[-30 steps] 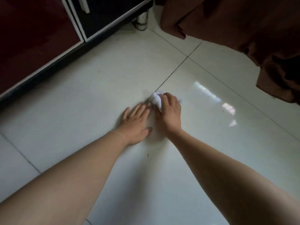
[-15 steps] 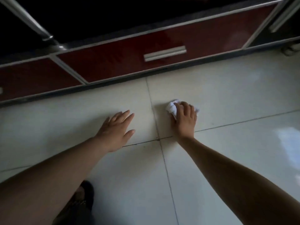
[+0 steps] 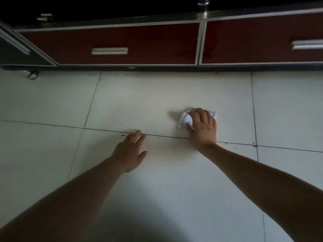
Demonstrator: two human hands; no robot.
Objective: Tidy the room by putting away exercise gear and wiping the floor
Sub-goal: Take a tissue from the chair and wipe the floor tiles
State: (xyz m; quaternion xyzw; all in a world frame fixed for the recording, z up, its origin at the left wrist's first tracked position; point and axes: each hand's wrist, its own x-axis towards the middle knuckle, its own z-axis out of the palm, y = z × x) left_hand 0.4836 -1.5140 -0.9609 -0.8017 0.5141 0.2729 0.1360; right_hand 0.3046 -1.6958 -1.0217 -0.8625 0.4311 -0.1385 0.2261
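Your right hand (image 3: 203, 127) grasps crumpled white wad (image 3: 185, 119), fingers curled over it, pressing it onto floor (image 3: 157, 198). Wad pokes out at thumb side and past fingertips. Your left hand (image 3: 130, 151) released, flat on tile, fingertips at grout line, well apart from wad. Bare tile around both hands. Cabinet (image 3: 111, 26) edge beyond wad; red drawers (image 3: 148, 41) closed, contents hidden.

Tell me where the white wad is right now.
In the head view, the white wad lies on the floor right of centre, under the right hand, just beyond the grout line.
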